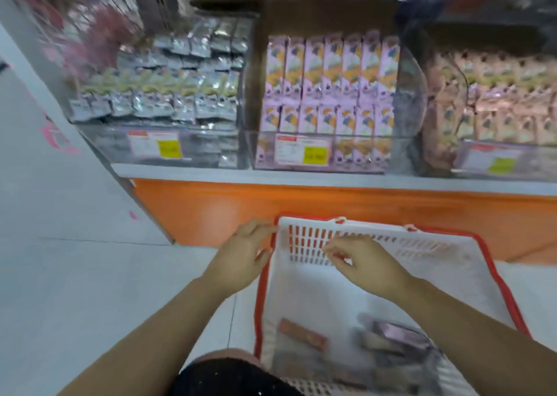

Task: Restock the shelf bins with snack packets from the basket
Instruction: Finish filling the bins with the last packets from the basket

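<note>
A white plastic basket (304, 225) with red handles stands on the floor against the orange shelf base. Inside it, near me, lie a purple snack packet (394, 332) and an orange one (301, 335), both blurred. My left hand (244, 251) is at the basket's far left corner, its relaxed fingers touching the rim. My right hand (364, 263) hovers over the basket's far end with fingers loosely curled and nothing visible in them. On the shelf above, a clear middle bin (253, 151) holds rows of purple packets (331, 85).
A left bin holds silver packets (168, 94), and a right bin holds pink-beige packets (497, 103). Price labels with yellow tags (313, 154) sit on the bin fronts. The orange shelf base (211, 208) stands right behind the basket. Grey floor (75, 275) lies to the left.
</note>
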`<state>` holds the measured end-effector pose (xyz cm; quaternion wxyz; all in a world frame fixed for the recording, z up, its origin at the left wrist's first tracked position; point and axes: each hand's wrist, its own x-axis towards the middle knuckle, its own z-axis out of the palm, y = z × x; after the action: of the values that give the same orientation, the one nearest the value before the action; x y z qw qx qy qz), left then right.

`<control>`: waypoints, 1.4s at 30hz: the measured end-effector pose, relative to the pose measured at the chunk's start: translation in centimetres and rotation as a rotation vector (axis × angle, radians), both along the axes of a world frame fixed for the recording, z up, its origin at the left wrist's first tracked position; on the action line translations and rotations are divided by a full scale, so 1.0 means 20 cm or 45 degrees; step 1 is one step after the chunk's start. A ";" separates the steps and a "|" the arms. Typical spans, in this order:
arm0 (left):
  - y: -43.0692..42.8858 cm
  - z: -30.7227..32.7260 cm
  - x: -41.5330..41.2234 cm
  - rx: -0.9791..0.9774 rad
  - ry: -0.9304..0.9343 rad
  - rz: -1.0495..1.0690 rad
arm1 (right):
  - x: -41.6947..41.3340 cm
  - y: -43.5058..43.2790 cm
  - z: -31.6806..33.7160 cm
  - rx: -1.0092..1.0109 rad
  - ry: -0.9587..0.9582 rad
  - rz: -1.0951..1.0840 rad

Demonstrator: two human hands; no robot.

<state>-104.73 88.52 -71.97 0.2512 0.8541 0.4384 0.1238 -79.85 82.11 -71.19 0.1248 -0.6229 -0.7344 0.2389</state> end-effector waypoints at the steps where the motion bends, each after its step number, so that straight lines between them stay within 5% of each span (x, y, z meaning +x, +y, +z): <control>1: 0.00 -0.05 0.01 -0.035 0.087 -0.042 | 0.06 -0.02 -0.05 -0.143 -0.063 -0.012; 5: 0.00 -0.15 0.06 -0.127 0.376 -0.141 | 0.27 -0.12 -0.25 -0.564 -0.321 -0.038; 10: -0.04 -0.20 0.10 -0.231 0.368 -0.068 | 0.35 -0.23 -0.54 -0.875 -0.513 0.066; 16: -0.04 -0.25 0.10 -0.238 0.303 -0.058 | 0.29 -0.36 -0.89 -0.751 -0.953 0.317; 20: -0.04 -0.27 0.10 -0.263 0.312 -0.054 | 0.26 -0.41 -1.00 -0.628 -1.025 0.350; 25: -0.03 -0.29 0.09 -0.268 0.325 -0.059 | 0.22 -0.37 -0.96 -0.490 -0.834 0.305; 31: -0.02 -0.26 0.10 -0.241 0.462 -0.115 | 0.10 -0.10 -0.60 -0.721 0.051 -0.122; 37: 0.01 -0.13 0.10 -0.330 0.653 -0.182 | 0.03 0.03 -0.07 -0.568 0.332 -0.056; 42: -0.05 0.10 0.05 -0.537 0.094 0.002 | -0.02 -0.02 0.34 -0.500 0.684 -0.111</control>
<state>-103.75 87.43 -69.91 0.4079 0.7863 0.4640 -0.0019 -80.27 81.72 -64.45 0.2016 -0.5808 -0.5878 0.5259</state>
